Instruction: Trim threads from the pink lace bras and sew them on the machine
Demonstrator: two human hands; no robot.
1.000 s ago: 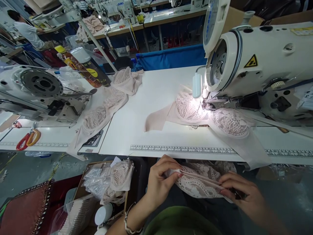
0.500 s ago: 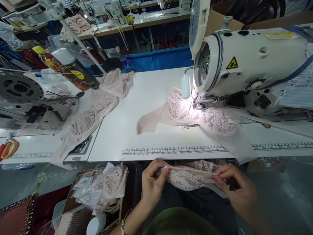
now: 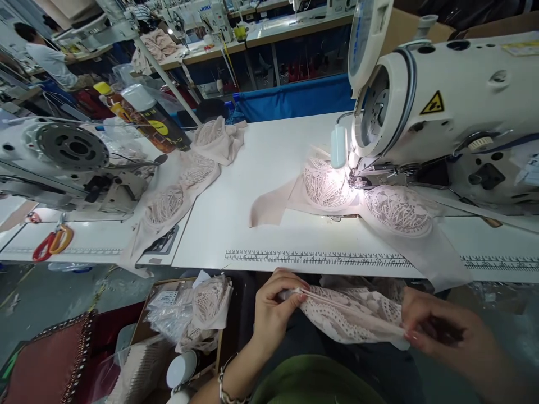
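Note:
Over my lap, just below the table's front edge, a pale pink lace bra piece (image 3: pixel 349 317) is stretched between my two hands. My left hand (image 3: pixel 275 306) pinches its left end between thumb and fingers. The right end is gripped by my right hand (image 3: pixel 442 325), whose fingers are partly blurred. Above, on the white table (image 3: pixel 269 235), a pink lace bra (image 3: pixel 391 210) lies under the lit needle area of the sewing machine (image 3: pixel 455 106). One of its bands hangs over the front edge.
More joined bras (image 3: pixel 168 205) trail across the table's left side. Beyond them are a second sewing machine (image 3: pixel 71 163), scissors (image 3: pixel 54 241), a bottle (image 3: pixel 135 120) and a spray can (image 3: pixel 162 120). A box (image 3: pixel 219 348) of lace pieces stands lower left. A person (image 3: pixel 50 59) is in the far left background.
My right hand has moved right and slightly down, pulling the lace piece longer and tilting it down to the right. My left hand keeps its pinch. The view has shifted left.

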